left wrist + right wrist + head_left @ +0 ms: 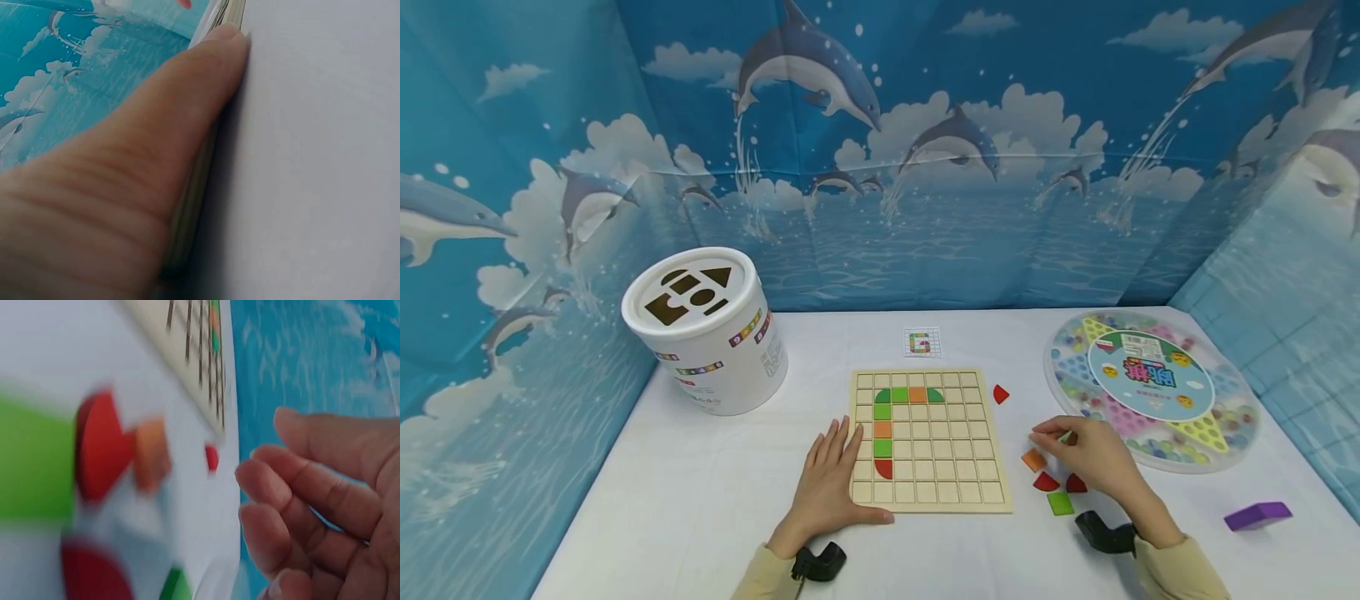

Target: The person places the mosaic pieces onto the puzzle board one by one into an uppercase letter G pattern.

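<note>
Your left hand lies spread, fingers at the left edge of the board, thumb along its near edge, likely bracing it. Right hand: fingers loosely curled, no grip visible, above loose tiles, presumably beside the board for reach.

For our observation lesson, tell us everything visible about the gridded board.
The board is thin, pale and wooden-looking, ruled by darker lines into seven rows and seven columns. It lies flat on the white tabletop. Its cells hold eight pieces: in a row, a green quarter-round, green square, orange square and another green quarter-round; below that row's left end, green, orange and green squares, then a red quarter-round. The left grip, a spread bare hand, meets its near-left corner, thumb along the near edge.
</note>
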Action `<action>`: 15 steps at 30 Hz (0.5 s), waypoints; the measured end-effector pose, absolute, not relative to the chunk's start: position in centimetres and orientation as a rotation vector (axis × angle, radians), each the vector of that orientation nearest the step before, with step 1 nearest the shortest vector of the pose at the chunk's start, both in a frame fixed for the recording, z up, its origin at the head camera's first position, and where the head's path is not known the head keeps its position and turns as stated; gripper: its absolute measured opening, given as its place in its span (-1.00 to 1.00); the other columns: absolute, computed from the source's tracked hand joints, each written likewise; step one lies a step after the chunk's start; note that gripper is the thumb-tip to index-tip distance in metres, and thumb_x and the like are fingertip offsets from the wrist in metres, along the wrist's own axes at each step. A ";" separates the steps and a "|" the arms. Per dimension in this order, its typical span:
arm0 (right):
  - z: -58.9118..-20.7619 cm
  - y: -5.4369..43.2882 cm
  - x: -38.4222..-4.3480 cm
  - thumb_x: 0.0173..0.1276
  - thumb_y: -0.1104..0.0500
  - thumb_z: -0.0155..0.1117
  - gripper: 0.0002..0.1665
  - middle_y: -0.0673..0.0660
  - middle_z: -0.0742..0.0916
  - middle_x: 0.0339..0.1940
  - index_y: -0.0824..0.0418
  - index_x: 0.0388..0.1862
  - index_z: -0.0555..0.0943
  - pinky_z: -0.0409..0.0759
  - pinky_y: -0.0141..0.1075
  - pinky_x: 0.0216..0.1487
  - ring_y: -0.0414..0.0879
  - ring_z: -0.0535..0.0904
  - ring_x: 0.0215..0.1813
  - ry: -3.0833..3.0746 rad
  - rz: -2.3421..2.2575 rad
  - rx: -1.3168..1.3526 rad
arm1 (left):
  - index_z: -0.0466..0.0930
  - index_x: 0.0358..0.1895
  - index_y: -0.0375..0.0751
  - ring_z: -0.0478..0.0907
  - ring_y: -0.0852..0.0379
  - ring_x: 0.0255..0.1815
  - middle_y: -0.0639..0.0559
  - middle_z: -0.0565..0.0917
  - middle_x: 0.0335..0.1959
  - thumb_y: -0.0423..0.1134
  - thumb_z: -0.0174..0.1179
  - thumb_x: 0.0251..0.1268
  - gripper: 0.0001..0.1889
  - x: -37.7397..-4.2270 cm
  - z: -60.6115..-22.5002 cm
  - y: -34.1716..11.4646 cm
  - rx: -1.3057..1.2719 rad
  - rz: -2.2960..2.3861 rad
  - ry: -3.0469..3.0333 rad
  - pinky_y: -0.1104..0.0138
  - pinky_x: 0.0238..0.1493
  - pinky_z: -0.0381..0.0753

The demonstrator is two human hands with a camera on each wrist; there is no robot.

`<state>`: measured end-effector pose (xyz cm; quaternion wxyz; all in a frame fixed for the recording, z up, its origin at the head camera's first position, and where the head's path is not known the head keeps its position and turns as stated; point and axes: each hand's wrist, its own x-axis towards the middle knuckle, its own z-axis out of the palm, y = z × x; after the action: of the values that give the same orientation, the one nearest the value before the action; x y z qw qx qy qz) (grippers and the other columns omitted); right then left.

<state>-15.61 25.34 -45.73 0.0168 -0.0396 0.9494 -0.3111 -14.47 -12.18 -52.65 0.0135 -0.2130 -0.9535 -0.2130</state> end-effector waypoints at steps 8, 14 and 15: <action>-46.0 28.8 -14.4 0.23 -0.01 0.37 -0.61 -0.02 0.67 -0.46 0.28 -0.16 0.71 0.41 -0.27 -0.51 -0.08 0.47 -0.41 2.950 -0.880 0.032 | -0.05 0.51 -0.24 -0.28 -0.09 0.50 -0.19 -0.09 0.51 0.55 0.27 -0.37 0.36 -14.4 -52.4 -12.1 -0.647 -0.677 -2.982 0.01 0.39 -0.23; -46.6 29.9 -13.9 0.22 -0.01 0.37 -0.55 0.03 0.67 -0.46 0.32 -0.09 0.69 0.40 -0.26 -0.51 -0.05 0.50 -0.41 2.960 -0.793 0.084 | -0.06 0.51 -0.22 -0.29 -0.08 0.51 -0.18 -0.10 0.51 0.56 0.26 -0.38 0.37 -14.5 -52.5 -12.1 -0.646 -0.669 -2.992 0.02 0.40 -0.24; -46.7 30.0 -13.9 0.22 -0.02 0.37 -0.53 0.05 0.67 -0.45 0.33 -0.07 0.68 0.40 -0.26 -0.51 -0.05 0.50 -0.41 2.964 -0.784 0.083 | -0.06 0.51 -0.22 -0.29 -0.08 0.51 -0.18 -0.10 0.51 0.56 0.26 -0.38 0.37 -14.5 -52.6 -12.1 -0.646 -0.666 -2.993 0.02 0.40 -0.24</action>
<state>-13.92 29.99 -46.68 0.0372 0.0271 0.9657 -0.2555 -14.52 -12.08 -52.56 0.0040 -0.2060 -0.9551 -0.2127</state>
